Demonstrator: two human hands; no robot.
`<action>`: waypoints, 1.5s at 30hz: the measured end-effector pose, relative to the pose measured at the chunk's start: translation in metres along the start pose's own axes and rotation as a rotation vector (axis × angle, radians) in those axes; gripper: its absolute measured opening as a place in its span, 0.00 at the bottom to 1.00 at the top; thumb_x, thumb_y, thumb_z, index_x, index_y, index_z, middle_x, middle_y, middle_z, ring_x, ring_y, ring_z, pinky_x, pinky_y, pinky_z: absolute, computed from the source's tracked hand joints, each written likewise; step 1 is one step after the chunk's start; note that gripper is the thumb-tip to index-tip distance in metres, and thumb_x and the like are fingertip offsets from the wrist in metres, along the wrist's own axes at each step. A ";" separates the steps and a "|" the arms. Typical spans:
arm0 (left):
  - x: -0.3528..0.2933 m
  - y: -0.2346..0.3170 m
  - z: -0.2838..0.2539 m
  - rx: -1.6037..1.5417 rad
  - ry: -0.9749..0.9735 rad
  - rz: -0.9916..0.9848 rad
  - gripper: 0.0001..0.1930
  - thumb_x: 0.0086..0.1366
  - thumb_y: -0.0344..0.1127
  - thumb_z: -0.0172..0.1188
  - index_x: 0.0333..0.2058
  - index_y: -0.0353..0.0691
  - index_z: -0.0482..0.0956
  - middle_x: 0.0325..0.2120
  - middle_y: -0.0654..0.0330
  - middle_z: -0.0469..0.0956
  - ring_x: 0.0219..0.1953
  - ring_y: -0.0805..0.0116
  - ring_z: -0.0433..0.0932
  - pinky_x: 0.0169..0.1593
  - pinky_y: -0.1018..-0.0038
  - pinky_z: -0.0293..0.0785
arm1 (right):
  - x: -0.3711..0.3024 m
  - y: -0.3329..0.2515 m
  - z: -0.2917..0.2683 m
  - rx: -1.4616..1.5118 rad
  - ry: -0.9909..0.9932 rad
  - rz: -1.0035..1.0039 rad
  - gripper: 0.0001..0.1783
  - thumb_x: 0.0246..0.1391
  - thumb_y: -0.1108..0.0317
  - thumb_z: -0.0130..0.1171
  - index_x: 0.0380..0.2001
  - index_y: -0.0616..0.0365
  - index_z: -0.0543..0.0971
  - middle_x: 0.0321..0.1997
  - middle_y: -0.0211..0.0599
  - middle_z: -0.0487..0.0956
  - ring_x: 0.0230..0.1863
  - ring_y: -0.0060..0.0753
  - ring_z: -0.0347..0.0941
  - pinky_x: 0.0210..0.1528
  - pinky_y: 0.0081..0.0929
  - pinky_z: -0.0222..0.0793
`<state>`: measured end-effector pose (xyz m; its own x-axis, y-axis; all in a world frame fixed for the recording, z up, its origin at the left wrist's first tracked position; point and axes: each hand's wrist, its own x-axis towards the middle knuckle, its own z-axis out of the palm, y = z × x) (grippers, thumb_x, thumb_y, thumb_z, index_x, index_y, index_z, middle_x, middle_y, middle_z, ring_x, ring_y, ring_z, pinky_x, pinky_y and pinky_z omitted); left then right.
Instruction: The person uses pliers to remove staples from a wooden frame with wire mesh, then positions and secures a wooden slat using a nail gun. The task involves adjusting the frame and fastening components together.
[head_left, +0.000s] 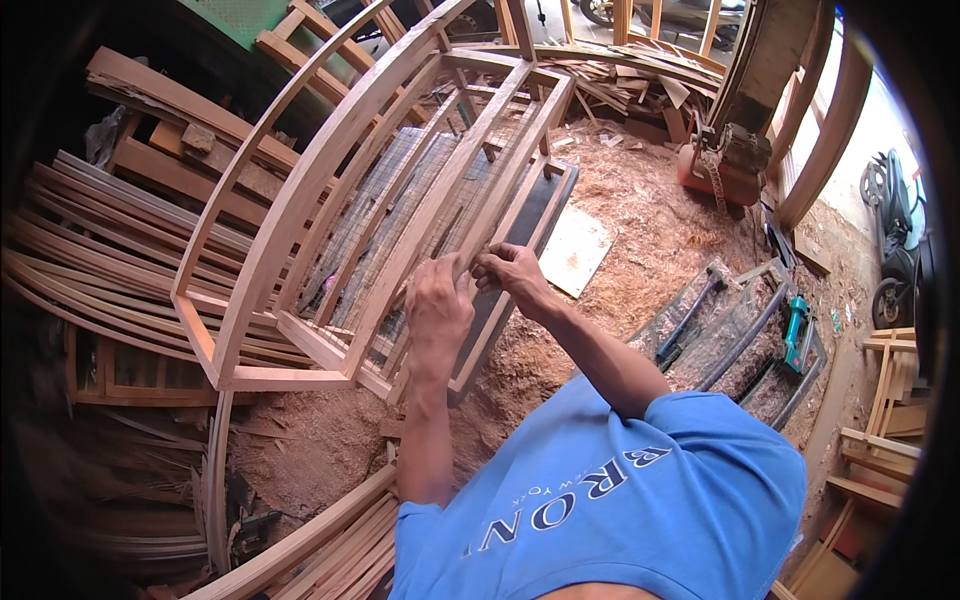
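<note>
A large pale wooden frame with a curved beam and several long rails stands in front of me, tilted up to the far right. Both my hands are at its near rails, close together. My left hand is closed, its fingers bent over by a rail; what they hold, if anything, is hidden. Just right of it, my right hand pinches with thumb and fingers at the rail. Whatever sits in that pinch is too small to name. Beneath the frame, a dark flat board shows along its right side.
Long curved wood strips are stacked at left. Sawdust covers the floor. A white panel lies right of the frame. Farther off sits a red machine. A green power tool rests near dark bars; a motorcycle stands outside.
</note>
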<state>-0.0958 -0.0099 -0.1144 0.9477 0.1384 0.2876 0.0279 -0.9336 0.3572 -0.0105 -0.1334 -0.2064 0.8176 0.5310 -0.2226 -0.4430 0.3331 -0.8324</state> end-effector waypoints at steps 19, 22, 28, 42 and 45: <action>-0.004 -0.009 0.015 0.056 0.036 -0.084 0.20 0.64 0.36 0.65 0.55 0.42 0.76 0.51 0.53 0.80 0.54 0.54 0.78 0.58 0.55 0.70 | 0.011 -0.002 -0.001 -0.009 -0.085 0.016 0.11 0.64 0.68 0.55 0.38 0.69 0.79 0.33 0.41 0.83 0.30 0.30 0.82 0.36 0.27 0.81; -0.005 -0.005 0.013 0.121 0.058 -0.078 0.21 0.64 0.38 0.65 0.55 0.42 0.77 0.51 0.55 0.80 0.55 0.55 0.76 0.59 0.55 0.69 | 0.011 0.005 -0.007 0.037 -0.110 0.016 0.12 0.65 0.67 0.57 0.40 0.67 0.79 0.34 0.41 0.83 0.31 0.31 0.82 0.37 0.28 0.82; -0.003 0.005 0.009 0.177 0.043 -0.221 0.23 0.65 0.45 0.65 0.55 0.42 0.77 0.54 0.55 0.77 0.58 0.55 0.73 0.62 0.56 0.67 | 0.008 0.013 -0.021 0.402 -0.079 0.053 0.29 0.67 0.51 0.57 0.56 0.65 0.69 0.49 0.49 0.77 0.50 0.38 0.77 0.54 0.36 0.77; 0.002 0.016 0.018 0.331 0.020 -0.351 0.29 0.68 0.56 0.58 0.57 0.40 0.76 0.51 0.53 0.79 0.55 0.53 0.75 0.58 0.54 0.64 | 0.035 -0.006 0.011 0.838 -0.246 0.100 0.51 0.60 0.23 0.41 0.67 0.59 0.61 0.63 0.52 0.69 0.66 0.55 0.63 0.69 0.58 0.57; 0.005 0.015 0.017 0.294 -0.005 -0.351 0.28 0.67 0.55 0.59 0.57 0.40 0.75 0.50 0.52 0.79 0.53 0.52 0.76 0.57 0.54 0.64 | 0.040 -0.010 0.016 0.867 -0.287 0.115 0.54 0.59 0.21 0.40 0.67 0.60 0.61 0.63 0.53 0.68 0.65 0.55 0.64 0.69 0.59 0.57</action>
<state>-0.0854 -0.0293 -0.1229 0.8663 0.4620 0.1898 0.4358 -0.8849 0.1646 0.0209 -0.1035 -0.1988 0.6802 0.7314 -0.0498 -0.7313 0.6722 -0.1154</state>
